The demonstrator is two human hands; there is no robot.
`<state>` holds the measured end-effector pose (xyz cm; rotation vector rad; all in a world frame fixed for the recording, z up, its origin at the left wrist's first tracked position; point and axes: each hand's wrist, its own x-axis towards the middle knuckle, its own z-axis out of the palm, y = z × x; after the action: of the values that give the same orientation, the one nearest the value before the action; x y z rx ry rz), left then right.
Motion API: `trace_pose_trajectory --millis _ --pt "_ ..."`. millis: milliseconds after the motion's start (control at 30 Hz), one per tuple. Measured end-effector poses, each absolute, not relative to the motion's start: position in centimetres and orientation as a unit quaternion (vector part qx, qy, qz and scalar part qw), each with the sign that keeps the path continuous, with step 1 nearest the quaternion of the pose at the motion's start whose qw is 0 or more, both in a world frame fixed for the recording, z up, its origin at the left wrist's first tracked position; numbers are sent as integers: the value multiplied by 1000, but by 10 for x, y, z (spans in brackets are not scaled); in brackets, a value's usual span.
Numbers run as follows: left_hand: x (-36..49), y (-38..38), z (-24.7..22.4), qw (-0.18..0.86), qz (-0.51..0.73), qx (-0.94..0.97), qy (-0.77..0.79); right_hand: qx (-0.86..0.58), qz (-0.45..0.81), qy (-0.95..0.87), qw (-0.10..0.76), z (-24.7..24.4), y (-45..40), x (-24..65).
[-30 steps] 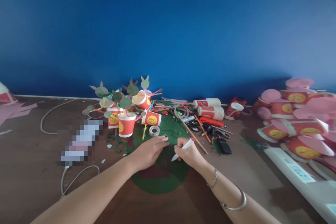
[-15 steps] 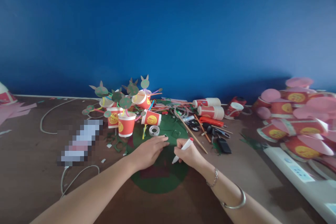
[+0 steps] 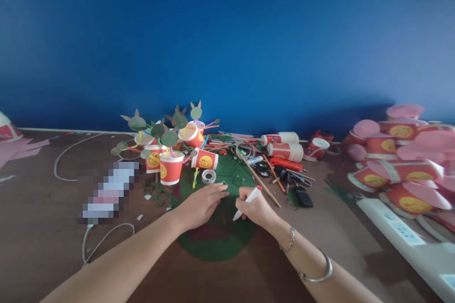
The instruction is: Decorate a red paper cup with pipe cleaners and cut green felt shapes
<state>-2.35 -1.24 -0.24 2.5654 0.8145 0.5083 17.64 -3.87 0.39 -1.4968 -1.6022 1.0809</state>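
Note:
A round dark green sheet (image 3: 216, 248) lies on the brown table in front of me. My left hand (image 3: 202, 204) rests palm down on its left part, fingers stretched to the right. My right hand (image 3: 256, 207) grips a white marker with a red end (image 3: 248, 203), tip pointing down at the sheet. Beneath the hands is a reddish patch (image 3: 209, 232) on the green. Just beyond my left hand sits a roll of clear tape (image 3: 208, 176). Whatever the marker tip touches is too small to make out.
Red-and-white paper cups with green animal heads (image 3: 171, 169) stand behind left; a blurred phone (image 3: 110, 191) lies left. Stacked cups (image 3: 285, 152), sticks (image 3: 263, 181) and a black object (image 3: 303, 196) are behind right. Far right are a power strip (image 3: 391, 227) and pink-topped cups (image 3: 401, 147).

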Motion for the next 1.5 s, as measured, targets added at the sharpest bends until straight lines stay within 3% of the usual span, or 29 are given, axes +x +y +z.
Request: trace_pose_trajectory --millis 300,567,1500 --pt "-23 -13 0 202 185 917 291 -593 368 -617 364 5 -37 175" --pt "-23 -13 -3 200 182 917 294 -578 419 -618 329 7 -39 175" --pt "-22 -12 -3 210 179 914 297 -571 421 -616 343 6 -41 175"
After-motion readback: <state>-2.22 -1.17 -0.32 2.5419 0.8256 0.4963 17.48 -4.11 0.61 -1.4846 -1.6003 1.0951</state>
